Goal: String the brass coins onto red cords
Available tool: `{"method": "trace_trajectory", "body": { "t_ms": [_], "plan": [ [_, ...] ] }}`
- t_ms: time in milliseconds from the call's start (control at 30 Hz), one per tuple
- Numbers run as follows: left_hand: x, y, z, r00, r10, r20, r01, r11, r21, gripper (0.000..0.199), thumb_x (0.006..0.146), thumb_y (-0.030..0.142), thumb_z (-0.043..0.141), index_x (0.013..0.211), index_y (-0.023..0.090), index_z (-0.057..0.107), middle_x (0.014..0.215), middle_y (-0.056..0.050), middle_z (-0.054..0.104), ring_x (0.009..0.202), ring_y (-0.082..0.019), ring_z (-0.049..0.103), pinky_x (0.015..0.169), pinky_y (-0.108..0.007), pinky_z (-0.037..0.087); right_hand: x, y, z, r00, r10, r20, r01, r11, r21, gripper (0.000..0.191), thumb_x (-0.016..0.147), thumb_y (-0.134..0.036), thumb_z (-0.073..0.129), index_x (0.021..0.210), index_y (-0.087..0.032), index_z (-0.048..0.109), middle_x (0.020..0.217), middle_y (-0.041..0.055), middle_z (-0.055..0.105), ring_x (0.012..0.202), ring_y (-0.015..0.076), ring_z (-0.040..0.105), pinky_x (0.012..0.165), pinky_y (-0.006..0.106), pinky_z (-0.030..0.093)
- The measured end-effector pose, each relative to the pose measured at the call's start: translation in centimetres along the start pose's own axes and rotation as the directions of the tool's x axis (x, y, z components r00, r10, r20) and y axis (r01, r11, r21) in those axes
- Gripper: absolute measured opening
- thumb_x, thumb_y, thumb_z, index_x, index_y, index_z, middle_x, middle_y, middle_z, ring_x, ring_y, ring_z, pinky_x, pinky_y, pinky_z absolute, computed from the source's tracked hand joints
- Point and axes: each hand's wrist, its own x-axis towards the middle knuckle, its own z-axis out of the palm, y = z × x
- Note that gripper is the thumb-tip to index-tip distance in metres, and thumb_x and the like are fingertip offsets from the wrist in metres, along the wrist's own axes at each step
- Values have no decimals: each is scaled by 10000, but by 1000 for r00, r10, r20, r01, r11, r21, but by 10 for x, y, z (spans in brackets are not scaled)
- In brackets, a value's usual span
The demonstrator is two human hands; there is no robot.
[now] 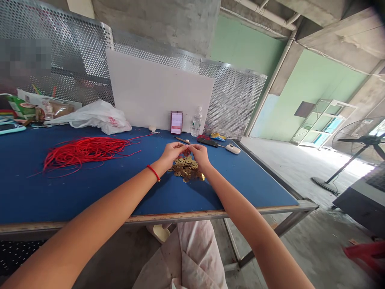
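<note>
Above a heap of brass-coloured coins with holes (pixel 187 166), my two hands meet fingertip to fingertip. My left hand (pixel 173 152), with a red cord bracelet (pixel 153 173) at its wrist, is closed in a pinch. Pinched likewise, my right hand (pixel 199 154) touches or nearly touches the left. A little red shows between and under the fingers, but what they hold is too small to make out. To the left on the blue tabletop (pixel 144 196) lies a large loose bundle of red cords (pixel 87 152).
Behind my hands stand a lit phone (pixel 176 122) and a clear plastic bottle (pixel 196 121). A black object (pixel 207 142), a snack wrapper (pixel 218 137) and a pale device (pixel 233 148) lie to the right. A white plastic bag (pixel 99 116) sits back left. A fan (pixel 368 140) stands beyond the table.
</note>
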Motion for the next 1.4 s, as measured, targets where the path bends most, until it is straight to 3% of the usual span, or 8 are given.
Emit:
{"method": "trace_trajectory", "body": {
  "t_ms": [200, 667, 900, 1033, 1200, 1400],
  "plan": [
    [2, -2, -3, 999, 14, 31, -14, 1000, 5, 406, 501, 472, 861, 688, 165, 673, 719, -40, 660, 678, -153, 568, 604, -264, 382, -4, -6, 1, 997, 76, -2, -76, 997, -14, 175, 751, -194, 583, 584, -158, 623, 539, -24, 531, 515, 73, 457, 507, 205, 345],
    [4, -3, -6, 997, 17, 71, -17, 1000, -8, 432, 478, 482, 866, 689, 158, 674, 710, -33, 649, 690, -150, 577, 596, -257, 382, -8, -11, 0, 991, 137, 6, -137, 989, 53, 143, 743, -204, 606, 613, -151, 630, 522, -37, 492, 526, 72, 447, 509, 203, 330],
    [6, -3, -6, 996, -20, 89, 25, 998, -61, 419, 471, 455, 878, 694, 161, 679, 712, -24, 642, 674, -136, 566, 590, -249, 378, -7, -10, -1, 992, 124, 30, -125, 991, 56, 139, 740, -214, 604, 619, -154, 632, 533, -37, 503, 515, 67, 433, 509, 205, 322],
    [6, -2, -8, 997, -45, 64, 45, 999, -6, 439, 466, 490, 877, 687, 162, 688, 701, -22, 643, 638, -121, 534, 578, -245, 366, -5, -8, -2, 993, 116, 28, -117, 990, 75, 116, 735, -239, 619, 666, -150, 647, 548, -32, 517, 530, 70, 437, 508, 204, 316],
    [5, -3, -9, 998, 4, 63, -8, 998, 67, 481, 513, 559, 836, 778, 171, 731, 805, -52, 702, 720, -148, 584, 609, -244, 390, -3, -5, -4, 994, 97, 48, -101, 991, 89, 142, 724, -277, 639, 663, -149, 648, 542, -29, 518, 537, 76, 439, 505, 206, 314],
    [2, -1, -7, 994, -57, 88, 62, 997, -52, 532, 419, 549, 876, 751, 158, 737, 756, -75, 706, 766, -185, 632, 660, -267, 438, -3, -5, -5, 997, 66, 46, -68, 996, 57, 144, 722, -285, 638, 703, -147, 676, 561, -25, 543, 565, 85, 468, 526, 208, 335]
  ]
}}
